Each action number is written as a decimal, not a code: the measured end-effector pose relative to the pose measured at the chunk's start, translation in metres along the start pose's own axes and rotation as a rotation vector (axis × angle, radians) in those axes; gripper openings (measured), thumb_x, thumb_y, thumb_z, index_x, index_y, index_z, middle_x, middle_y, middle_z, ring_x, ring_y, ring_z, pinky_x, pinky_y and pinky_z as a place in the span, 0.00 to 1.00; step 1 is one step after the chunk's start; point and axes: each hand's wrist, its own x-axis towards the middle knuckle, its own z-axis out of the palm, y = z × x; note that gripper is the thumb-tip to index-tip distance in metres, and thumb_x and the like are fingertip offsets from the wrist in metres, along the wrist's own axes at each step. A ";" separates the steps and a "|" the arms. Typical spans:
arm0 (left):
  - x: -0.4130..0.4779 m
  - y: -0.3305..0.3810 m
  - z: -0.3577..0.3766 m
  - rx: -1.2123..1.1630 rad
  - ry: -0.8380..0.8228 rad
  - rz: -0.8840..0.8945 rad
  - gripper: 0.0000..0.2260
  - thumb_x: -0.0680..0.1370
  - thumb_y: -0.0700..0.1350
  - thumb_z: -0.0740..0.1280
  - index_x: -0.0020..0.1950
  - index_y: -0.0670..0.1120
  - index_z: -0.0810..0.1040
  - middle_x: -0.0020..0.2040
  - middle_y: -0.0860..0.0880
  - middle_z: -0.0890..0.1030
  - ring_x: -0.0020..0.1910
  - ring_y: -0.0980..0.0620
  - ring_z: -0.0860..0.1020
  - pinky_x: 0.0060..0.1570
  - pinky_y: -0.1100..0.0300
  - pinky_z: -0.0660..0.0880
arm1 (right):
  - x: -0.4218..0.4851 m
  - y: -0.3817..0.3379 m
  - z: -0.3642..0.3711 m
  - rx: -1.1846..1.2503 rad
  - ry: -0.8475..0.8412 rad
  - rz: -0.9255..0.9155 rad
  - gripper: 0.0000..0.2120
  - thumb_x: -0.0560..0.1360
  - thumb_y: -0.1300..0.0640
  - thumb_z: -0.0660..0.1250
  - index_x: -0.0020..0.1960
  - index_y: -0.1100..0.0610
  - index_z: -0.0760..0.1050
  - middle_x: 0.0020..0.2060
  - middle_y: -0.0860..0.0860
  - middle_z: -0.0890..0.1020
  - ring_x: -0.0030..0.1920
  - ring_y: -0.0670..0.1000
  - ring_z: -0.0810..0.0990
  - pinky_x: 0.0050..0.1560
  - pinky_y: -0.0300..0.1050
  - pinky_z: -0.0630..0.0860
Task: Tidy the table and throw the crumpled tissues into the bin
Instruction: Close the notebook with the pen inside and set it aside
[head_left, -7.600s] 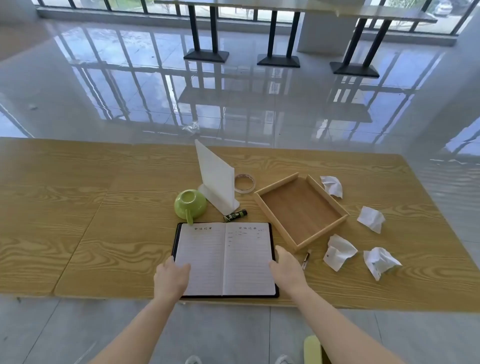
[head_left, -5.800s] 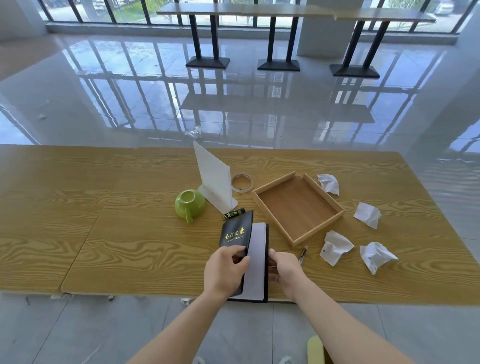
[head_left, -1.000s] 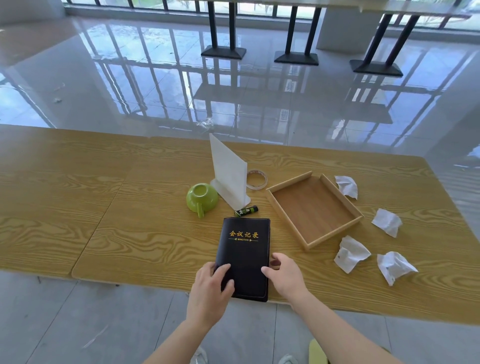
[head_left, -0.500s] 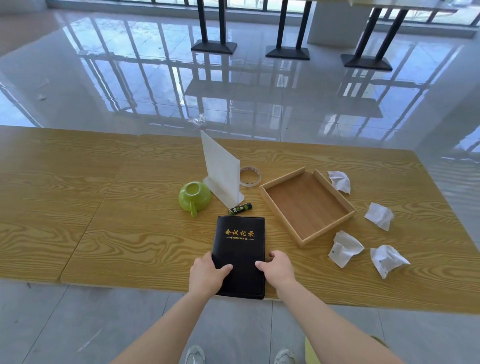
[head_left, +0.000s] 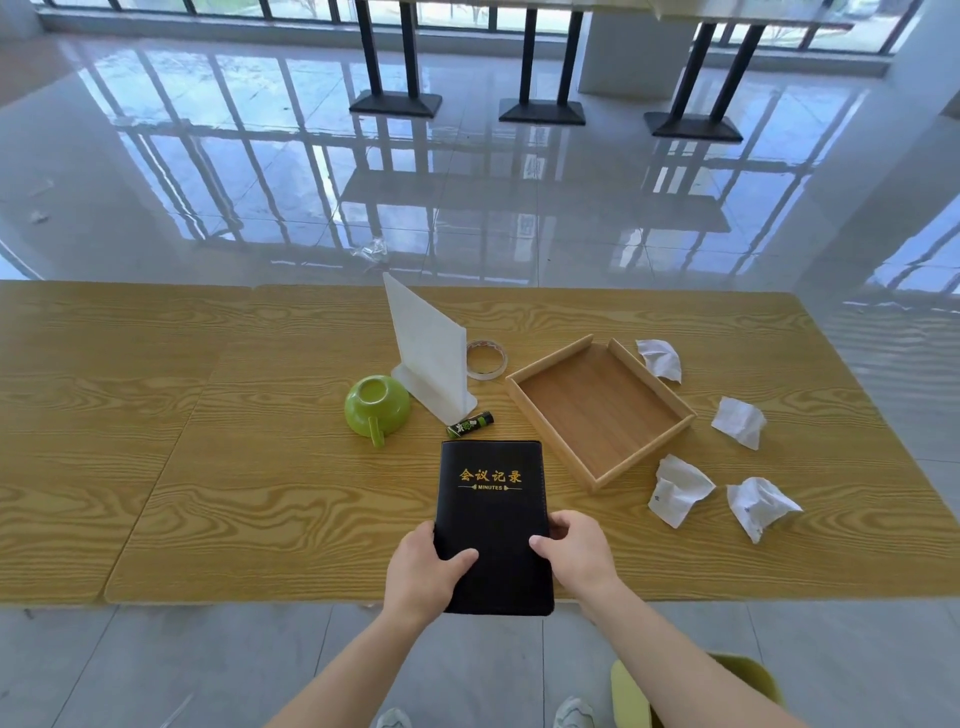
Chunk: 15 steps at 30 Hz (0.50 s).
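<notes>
Both hands (head_left: 423, 566) (thumbs on top) around closed notebook (head_left: 492, 519)

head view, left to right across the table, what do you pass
green cup → white table sign → tape roll → wooden tray → crumpled tissue at the far right. Left out because they overlap others: black notebook, green-black tube.

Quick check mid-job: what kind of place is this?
Probably an office break area or canteen: a long wooden table, tall pedestal tables beyond, a glossy tiled floor, and a black notebook marked MINUTES.
</notes>
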 end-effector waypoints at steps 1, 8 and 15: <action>0.000 0.002 -0.001 -0.001 -0.007 0.014 0.14 0.71 0.52 0.75 0.53 0.50 0.77 0.45 0.56 0.81 0.44 0.58 0.79 0.41 0.62 0.76 | -0.002 -0.001 -0.003 0.003 0.010 -0.013 0.07 0.74 0.58 0.72 0.51 0.52 0.80 0.46 0.46 0.83 0.48 0.47 0.81 0.49 0.47 0.80; 0.006 0.024 -0.004 0.002 -0.080 0.119 0.11 0.70 0.53 0.75 0.45 0.58 0.73 0.43 0.59 0.80 0.42 0.60 0.78 0.38 0.63 0.74 | -0.020 -0.011 -0.024 0.047 0.120 -0.045 0.08 0.74 0.58 0.72 0.52 0.53 0.81 0.45 0.47 0.84 0.47 0.47 0.82 0.47 0.43 0.79; 0.023 0.065 0.001 0.074 -0.219 0.240 0.12 0.71 0.54 0.73 0.48 0.55 0.73 0.44 0.58 0.80 0.43 0.59 0.78 0.37 0.62 0.74 | -0.037 -0.010 -0.049 0.146 0.278 0.008 0.07 0.75 0.57 0.72 0.52 0.52 0.80 0.45 0.46 0.83 0.47 0.46 0.81 0.43 0.39 0.77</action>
